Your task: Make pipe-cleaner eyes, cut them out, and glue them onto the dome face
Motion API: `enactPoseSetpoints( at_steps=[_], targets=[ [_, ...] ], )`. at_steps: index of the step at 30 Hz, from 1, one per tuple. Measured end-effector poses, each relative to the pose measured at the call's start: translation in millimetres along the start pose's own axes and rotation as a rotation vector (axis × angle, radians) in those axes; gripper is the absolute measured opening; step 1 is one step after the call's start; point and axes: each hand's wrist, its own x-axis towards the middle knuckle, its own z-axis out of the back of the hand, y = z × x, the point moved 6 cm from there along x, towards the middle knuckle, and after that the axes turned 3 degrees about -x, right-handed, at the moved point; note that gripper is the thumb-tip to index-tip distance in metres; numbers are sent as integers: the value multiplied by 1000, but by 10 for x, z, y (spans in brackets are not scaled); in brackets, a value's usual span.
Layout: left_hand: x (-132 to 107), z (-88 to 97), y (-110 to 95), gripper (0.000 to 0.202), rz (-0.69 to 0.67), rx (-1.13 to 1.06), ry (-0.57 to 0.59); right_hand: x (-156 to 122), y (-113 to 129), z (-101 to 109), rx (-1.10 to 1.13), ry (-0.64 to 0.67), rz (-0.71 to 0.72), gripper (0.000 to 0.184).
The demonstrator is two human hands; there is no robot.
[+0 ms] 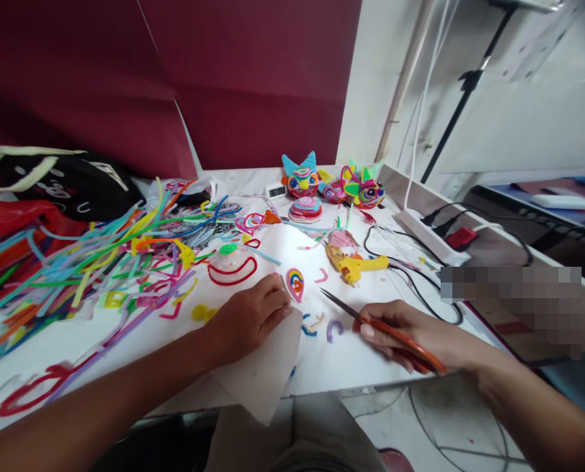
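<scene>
My right hand (395, 328) is closed around scissors (378, 325) with orange-red handles; the dark blades are together and point left. My left hand (253, 314) has its fingers curled over the top edge of a pale sheet of paper (272, 367), which hangs past the table's front edge. Between the hands stands out a teardrop-shaped piece (295, 285) of coiled pipe cleaner in pink, yellow, blue and orange. Nearer me lie a curved purple piece (335, 330) and small blue and beige offcuts (312, 324). A red crescent outline (232, 272) is left of the left hand.
Many coloured pipe cleaners (125, 255) cover the left side, beside a black bag (61, 183). A yellow glue gun (356, 264) with a black cord lies at right, near a power strip (432, 236). Decorated figures (303, 180) stand at the back. A tablet (513, 328) is far right.
</scene>
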Motion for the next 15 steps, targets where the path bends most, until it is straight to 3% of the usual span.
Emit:
enactPoseSetpoints(
  at_steps=[4, 8, 11, 15],
  targets=[
    [5, 52, -9, 30, -14, 21, -11, -13, 20, -6, 189, 71, -24, 44],
    [166, 45, 23, 34, 61, 113, 28, -44, -5, 1, 232, 74, -57, 45],
    [325, 0, 35, 22, 118, 232, 120, -62, -26, -19, 309, 77, -50, 43],
    [449, -70, -4, 7, 88, 406, 224, -95, -23, -41, 374, 44, -24, 42]
  ],
)
